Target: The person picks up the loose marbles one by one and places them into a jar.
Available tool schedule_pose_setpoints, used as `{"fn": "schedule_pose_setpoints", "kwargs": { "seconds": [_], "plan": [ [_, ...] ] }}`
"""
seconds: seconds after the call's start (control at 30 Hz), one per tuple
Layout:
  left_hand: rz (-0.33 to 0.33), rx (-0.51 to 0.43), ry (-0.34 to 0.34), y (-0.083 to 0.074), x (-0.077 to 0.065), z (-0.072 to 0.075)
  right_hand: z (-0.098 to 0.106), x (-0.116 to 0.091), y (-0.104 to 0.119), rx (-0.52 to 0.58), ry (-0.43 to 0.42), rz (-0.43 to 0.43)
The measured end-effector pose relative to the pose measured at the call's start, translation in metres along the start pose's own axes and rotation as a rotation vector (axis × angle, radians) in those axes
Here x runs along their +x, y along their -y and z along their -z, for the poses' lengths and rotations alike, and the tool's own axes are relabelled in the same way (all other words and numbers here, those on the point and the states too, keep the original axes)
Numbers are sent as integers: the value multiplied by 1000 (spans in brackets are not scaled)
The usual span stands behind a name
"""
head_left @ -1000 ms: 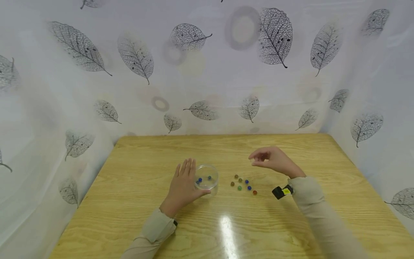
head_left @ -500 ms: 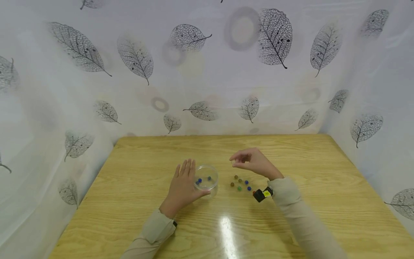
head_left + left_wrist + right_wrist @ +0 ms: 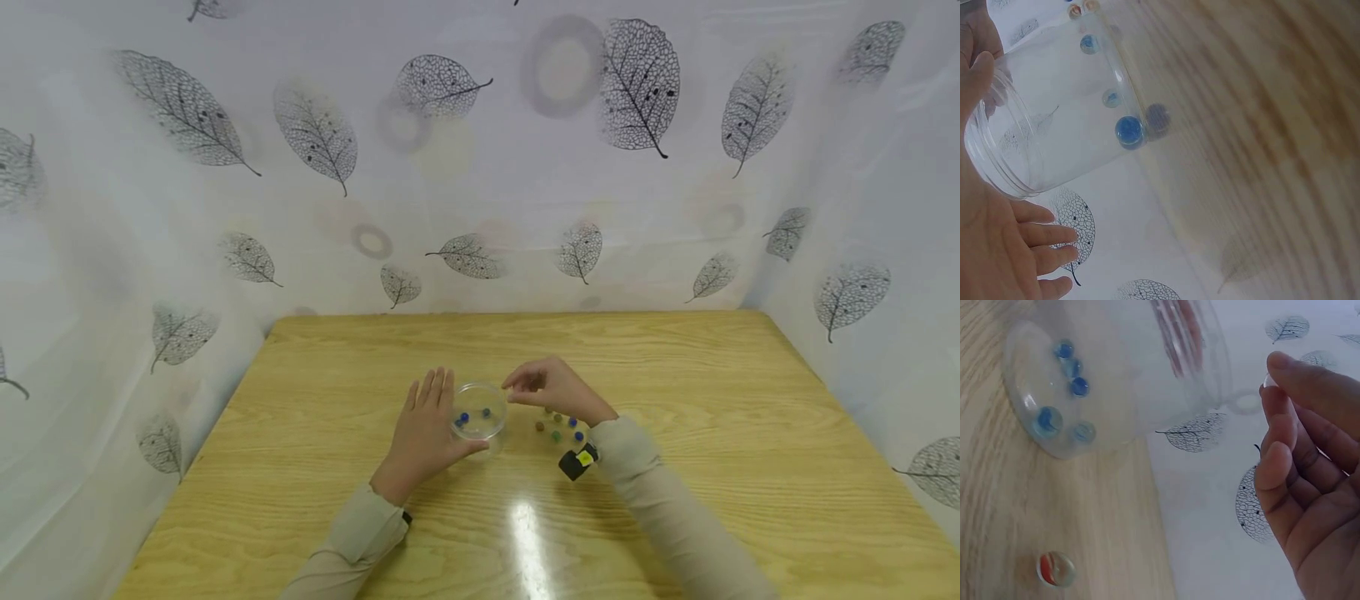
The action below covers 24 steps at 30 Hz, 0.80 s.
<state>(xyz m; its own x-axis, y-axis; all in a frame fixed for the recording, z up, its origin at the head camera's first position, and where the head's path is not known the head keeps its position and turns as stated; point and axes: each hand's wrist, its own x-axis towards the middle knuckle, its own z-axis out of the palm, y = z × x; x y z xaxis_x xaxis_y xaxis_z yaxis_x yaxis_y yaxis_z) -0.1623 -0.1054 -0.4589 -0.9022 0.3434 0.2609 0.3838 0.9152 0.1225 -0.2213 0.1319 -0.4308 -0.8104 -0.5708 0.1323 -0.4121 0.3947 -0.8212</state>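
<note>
A clear jar [image 3: 480, 435] with a ridged rim [image 3: 1010, 137] stands upright on the table, holding several blue marbles [image 3: 1048, 420] at its bottom. My left hand [image 3: 423, 433] rests against the jar's left side, its fingers straight and its thumb spread along the near side. Right of the jar's mouth, my right hand [image 3: 553, 390] pinches a small clear marble [image 3: 1267, 381] between thumb and forefinger, mostly hidden by the fingertips. Loose marbles lie below that hand, among them a green marble [image 3: 556, 436] and a blue marble [image 3: 578, 437].
The wooden table [image 3: 337, 358] reaches back to a pale curtain [image 3: 510, 183] printed with leaves, which also hangs at both sides. A red and clear marble [image 3: 1055, 569] lies on the table beside the jar in the right wrist view.
My right hand has moved left across the table to the jar's rim, still pinching the clear marble. Its wrist now covers the red marble in the head view. The left hand and jar stay put.
</note>
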Motion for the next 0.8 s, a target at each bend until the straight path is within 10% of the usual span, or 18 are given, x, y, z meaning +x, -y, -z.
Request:
{"fn": "schedule_pose_setpoints", "kwargs": {
  "seconds": [0.8],
  "plan": [
    [-2,6,34,0,-1,2,-18,10,-3,8,91,33]
  ]
}}
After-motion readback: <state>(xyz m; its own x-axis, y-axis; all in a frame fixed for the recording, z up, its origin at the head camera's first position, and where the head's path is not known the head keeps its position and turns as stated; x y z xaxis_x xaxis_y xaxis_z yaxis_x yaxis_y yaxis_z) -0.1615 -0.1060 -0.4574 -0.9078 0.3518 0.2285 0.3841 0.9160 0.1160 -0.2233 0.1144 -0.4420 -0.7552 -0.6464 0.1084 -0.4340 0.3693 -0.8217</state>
